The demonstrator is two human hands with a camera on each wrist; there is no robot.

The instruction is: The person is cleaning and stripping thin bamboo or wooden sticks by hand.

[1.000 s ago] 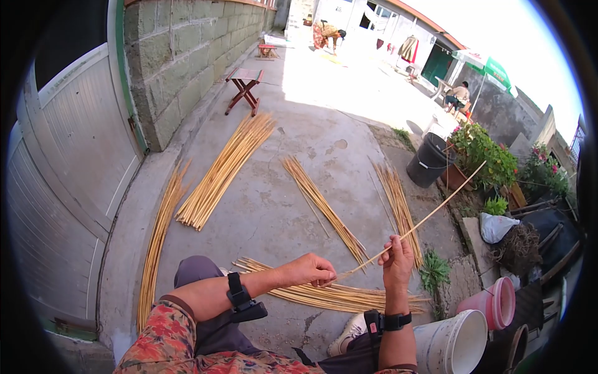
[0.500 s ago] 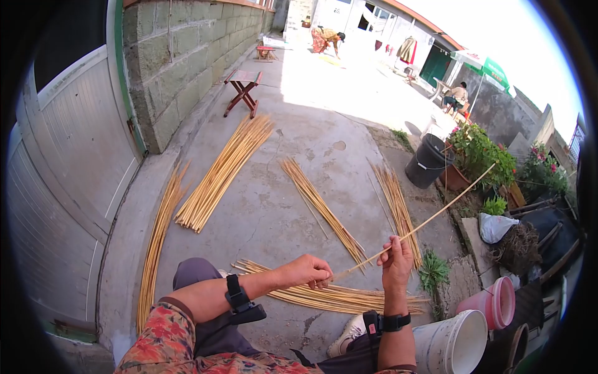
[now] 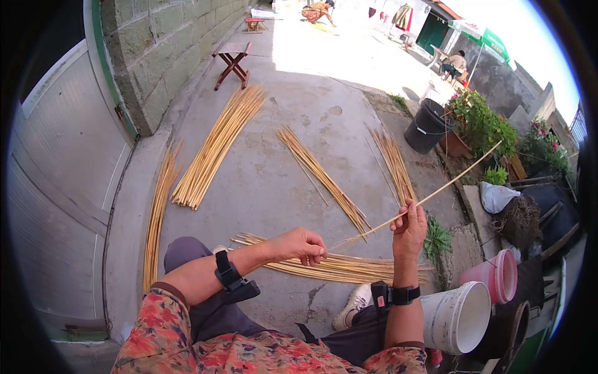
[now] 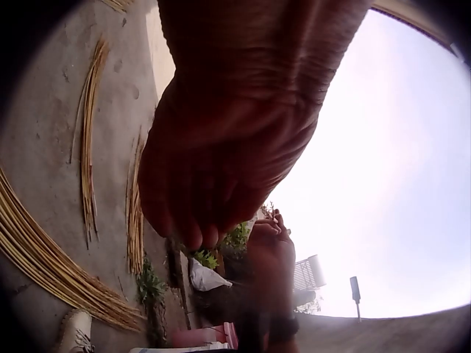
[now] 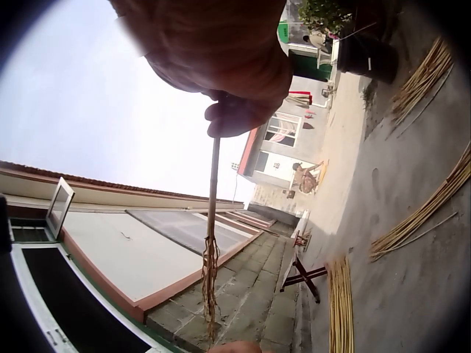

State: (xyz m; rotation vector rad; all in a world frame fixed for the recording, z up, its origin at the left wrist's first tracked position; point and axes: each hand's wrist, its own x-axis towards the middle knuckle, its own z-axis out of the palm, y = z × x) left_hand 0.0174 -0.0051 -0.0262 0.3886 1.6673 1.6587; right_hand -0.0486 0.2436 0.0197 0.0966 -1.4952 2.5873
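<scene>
A long, thin, straw-coloured stalk [image 3: 458, 176] slants up to the right across the head view. My right hand [image 3: 409, 230] pinches it between thumb and fingers below its middle. The lower end splits into wispy fibres [image 5: 211, 287], seen hanging below the right hand in the right wrist view. My left hand [image 3: 298, 244] has curled fingers, with the fingertips at the very tip of those fibres. In the left wrist view the back of this hand hides the stalk's tip. Under both hands lies a spread of similar stalks [image 3: 349, 267] on the concrete.
More stalk bundles lie ahead: a thick one [image 3: 219, 153], a thin one [image 3: 324, 177], one at right [image 3: 393, 163] and one along the left [image 3: 163, 218]. A folding stool [image 3: 232, 62] stands beyond. White [image 3: 458, 318] and pink buckets [image 3: 492, 277] flank my right arm.
The head view has tipped down a little. My hands have drawn slightly farther apart, the right one moving up and right with the stalk; the left fingertips stay at the fibrous end.
</scene>
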